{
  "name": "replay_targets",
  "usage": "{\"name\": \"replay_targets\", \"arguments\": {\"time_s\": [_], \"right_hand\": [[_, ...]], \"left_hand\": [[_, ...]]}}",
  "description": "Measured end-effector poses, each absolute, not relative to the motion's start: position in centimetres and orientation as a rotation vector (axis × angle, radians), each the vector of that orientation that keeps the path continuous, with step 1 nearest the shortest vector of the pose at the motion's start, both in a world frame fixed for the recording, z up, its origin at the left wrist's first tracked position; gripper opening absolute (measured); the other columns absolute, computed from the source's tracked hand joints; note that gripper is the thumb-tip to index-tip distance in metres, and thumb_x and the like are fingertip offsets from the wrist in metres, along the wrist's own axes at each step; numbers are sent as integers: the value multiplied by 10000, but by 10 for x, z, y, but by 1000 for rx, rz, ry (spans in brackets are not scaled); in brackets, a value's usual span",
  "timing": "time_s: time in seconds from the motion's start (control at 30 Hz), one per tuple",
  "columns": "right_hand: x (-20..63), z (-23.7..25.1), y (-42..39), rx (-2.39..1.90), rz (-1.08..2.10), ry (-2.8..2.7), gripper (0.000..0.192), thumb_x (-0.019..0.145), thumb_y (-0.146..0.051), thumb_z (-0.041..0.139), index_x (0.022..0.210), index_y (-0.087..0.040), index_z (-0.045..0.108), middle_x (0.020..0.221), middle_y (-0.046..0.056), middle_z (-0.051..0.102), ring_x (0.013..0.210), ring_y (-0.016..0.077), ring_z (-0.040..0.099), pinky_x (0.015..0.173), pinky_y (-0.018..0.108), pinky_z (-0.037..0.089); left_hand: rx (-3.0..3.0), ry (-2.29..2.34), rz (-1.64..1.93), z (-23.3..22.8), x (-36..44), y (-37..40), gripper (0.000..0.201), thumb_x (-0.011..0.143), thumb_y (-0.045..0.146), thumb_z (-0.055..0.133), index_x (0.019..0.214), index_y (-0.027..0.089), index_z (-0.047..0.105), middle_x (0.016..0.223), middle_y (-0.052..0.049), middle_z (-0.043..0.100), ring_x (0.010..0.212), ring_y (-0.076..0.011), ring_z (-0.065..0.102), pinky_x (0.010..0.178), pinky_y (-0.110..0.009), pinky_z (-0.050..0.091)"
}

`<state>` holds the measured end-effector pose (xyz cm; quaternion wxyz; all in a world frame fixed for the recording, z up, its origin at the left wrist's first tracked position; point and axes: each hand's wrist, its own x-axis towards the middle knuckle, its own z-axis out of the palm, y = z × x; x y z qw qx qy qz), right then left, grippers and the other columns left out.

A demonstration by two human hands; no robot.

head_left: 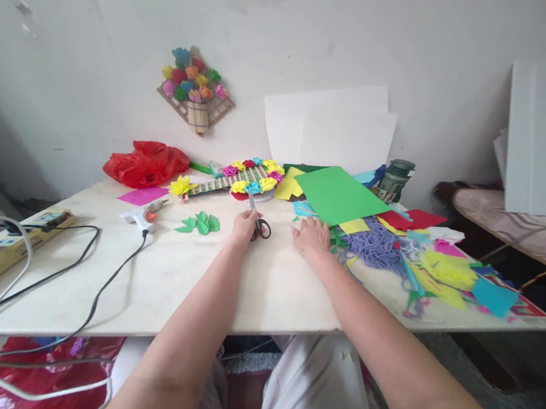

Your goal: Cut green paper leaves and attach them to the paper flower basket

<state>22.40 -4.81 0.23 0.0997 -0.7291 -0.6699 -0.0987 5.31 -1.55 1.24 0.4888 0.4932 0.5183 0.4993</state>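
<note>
My left hand [244, 226] rests on the white table [157, 283], fingers touching the black handles of a pair of scissors [258, 219] that lies with its blades pointing away from me. My right hand [310, 236] lies flat and open on the table just right of the scissors, beside a pile of purple yarn [374, 246] and a green paper sheet [337, 194]. Small green paper leaves [199, 223] sit left of my left hand. Behind the scissors is a paper-flower craft piece [251, 177] with yellow, pink and blue flowers.
A glue gun [144, 214] with a black cord lies left, near a power strip [2, 247]. A red plastic bag [145, 164], pink paper [143, 195], coloured paper scraps [446, 268], a green jar [395, 177] and white sheets [332, 129] crowd the back and right. A flower craft [195, 89] hangs on the wall.
</note>
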Motion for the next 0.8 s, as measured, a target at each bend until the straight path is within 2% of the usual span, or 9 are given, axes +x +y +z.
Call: {"name": "replay_targets", "arguments": {"time_s": [0.1,0.2,0.33,0.47,0.57,0.67,0.8], "right_hand": [[228,-1,-35,-1963,-274,-2180,539,935,-422,272,1387,-161,410,1494,96,312,1336,244,299,1104,452,71],[235,-6,-22,-1955,-105,-2327,537,950,-433,215,1411,-202,367,1494,63,318,1375,205,243,1108,465,46],[243,-7,-18,-2069,-161,-2223,516,954,-390,233,1354,-147,451,1435,125,408,1319,225,353,1081,468,130],[248,0,-23,-2257,-315,-2077,470,943,-316,286,1139,-62,629,1223,203,588,1150,286,507,991,482,246],[245,9,-27,-2314,-379,-2055,401,914,-276,370,1026,-52,684,1204,216,591,1147,325,494,990,499,231],[230,17,-29,-2033,-423,-2084,358,892,-264,415,1038,-75,682,1255,194,565,1182,309,466,1026,453,219],[198,23,-26,-1716,32,-2026,328,865,-292,451,1058,-158,680,1110,129,659,1006,234,585,881,320,397]], "left_hand": [[1244,1299,1161,11,53,-14,257,821,328,434,901,144,595,463,-19,574,338,-117,459,381,-208,270],[1286,1277,1143,7,53,-12,286,832,357,426,912,144,599,475,-23,579,347,-124,469,385,-216,286],[1300,1253,1138,4,53,-12,311,847,403,426,901,144,589,482,-26,581,344,-118,455,383,-217,288],[1292,1282,1141,7,54,-14,278,862,394,420,862,158,567,475,-20,575,334,-114,440,382,-217,290],[1272,1305,1156,8,56,-15,262,875,374,400,816,168,549,478,-24,576,340,-120,450,380,-218,295],[1236,1293,1205,8,59,-13,262,875,376,406,759,175,529,505,-27,585,359,-115,462,378,-209,294],[1144,1248,1387,5,59,-8,285,864,395,434,723,171,539,565,-17,575,422,-100,480,401,-190,325]]}}
